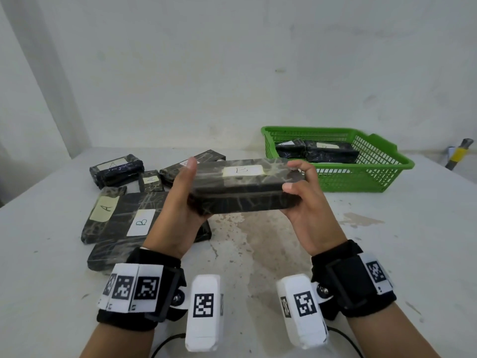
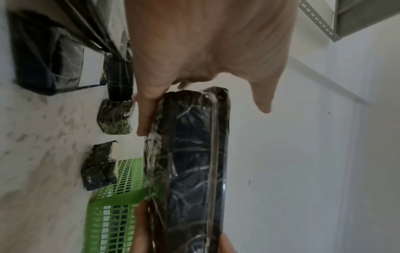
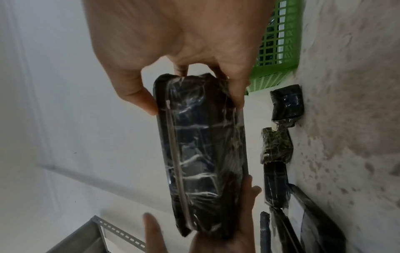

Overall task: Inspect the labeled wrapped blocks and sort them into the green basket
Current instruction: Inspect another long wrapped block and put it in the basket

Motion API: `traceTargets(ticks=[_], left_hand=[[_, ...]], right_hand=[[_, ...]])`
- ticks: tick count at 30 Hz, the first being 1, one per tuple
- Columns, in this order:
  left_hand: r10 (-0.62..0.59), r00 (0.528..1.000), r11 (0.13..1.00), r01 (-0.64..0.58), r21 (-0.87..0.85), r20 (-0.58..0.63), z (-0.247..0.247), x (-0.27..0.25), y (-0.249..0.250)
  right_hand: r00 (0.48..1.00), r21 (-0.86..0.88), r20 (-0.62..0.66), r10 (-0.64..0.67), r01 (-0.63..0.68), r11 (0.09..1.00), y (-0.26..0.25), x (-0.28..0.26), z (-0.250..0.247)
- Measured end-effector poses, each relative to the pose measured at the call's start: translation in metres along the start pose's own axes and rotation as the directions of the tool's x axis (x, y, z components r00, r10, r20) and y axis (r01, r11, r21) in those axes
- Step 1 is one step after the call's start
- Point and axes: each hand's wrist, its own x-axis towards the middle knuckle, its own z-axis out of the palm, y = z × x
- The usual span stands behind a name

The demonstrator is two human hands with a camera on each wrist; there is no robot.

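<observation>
Block B (image 1: 242, 187) gripped endwise by left hand (image 1: 178, 202) and right hand (image 1: 307, 200).

Stained white table (image 1: 271, 241) against a scuffed white wall (image 1: 232, 60), evenly lit.

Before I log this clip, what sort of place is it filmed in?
Probably a bare workroom or storeroom set up for sorting. A stained white table stands against a plain scuffed white wall, holding film-wrapped dark blocks and a green plastic mesh basket; grey perforated metal shelving stands nearby.
</observation>
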Motion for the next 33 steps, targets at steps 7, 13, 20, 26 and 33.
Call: traceTargets(ticks=[7, 13, 20, 26, 33], left_hand=[[0.081, 0.994, 0.996, -0.078, 0.05, -0.078, -0.01, 0.005, -0.005], [0.137, 0.986, 0.99, -0.139, -0.008, -0.096, -0.009, 0.005, -0.002], [-0.002, 0.997, 0.994, -0.007, -0.111, -0.074, -0.005, 0.004, 0.002], [-0.18, 0.981, 0.981, 0.174, -0.087, -0.068, -0.003, 0.006, -0.002], [-0.102, 0.994, 0.984, 0.107, 0.144, -0.042, -0.002, 0.001, -0.001]], right_hand=[[0.996, 0.147, -0.032, 0.083, -0.078, 0.986, -0.002, 0.0, 0.001], [0.98, 0.129, 0.004, 0.197, -0.196, 0.972, -0.005, 0.0, 0.002], [0.991, 0.075, 0.078, 0.108, -0.114, 0.991, -0.008, 0.001, 0.0], [0.967, 0.256, 0.247, 0.064, -0.129, 0.958, -0.008, -0.003, -0.002], [0.995, 0.069, 0.095, -0.014, 0.008, 0.998, -0.01, -0.002, 0.0]])
